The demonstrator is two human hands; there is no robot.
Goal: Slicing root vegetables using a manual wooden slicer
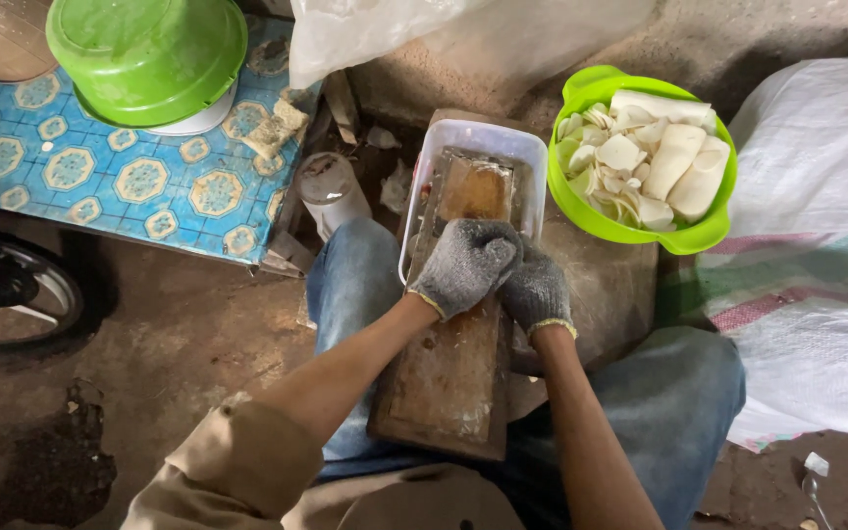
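Fingers of both gloved hands are curled together and pressed down at 1 spot on the wooden slicer board; whatever lies beneath them is hidden, so I cannot tell what they clamp.

Far left: dark wheel at the frame edge, resting on the stained concrete floor. Above it, low table with a blue patterned cover, carrying an upturned green plastic basin on a white base.

Centre-left: short grey cylindrical container upright on the floor, just beside the table corner and near the person's knee.

Centre: left hand in a grey knit glove, overlapping the right hand, also in a grey glove. Both sit on the board's upper part. The board tilts from the lap up into a clear rectangular plastic tub, its far end resting inside the tub. The hands cover the board's middle; the blade area cannot be seen.

Centre-right: lime-green bowl touching the tub's right wall, filled with peeled white cassava pieces and thinner slices.

Far right: 2 white woven sacks, well apart from the hands, with striped cloth between them.
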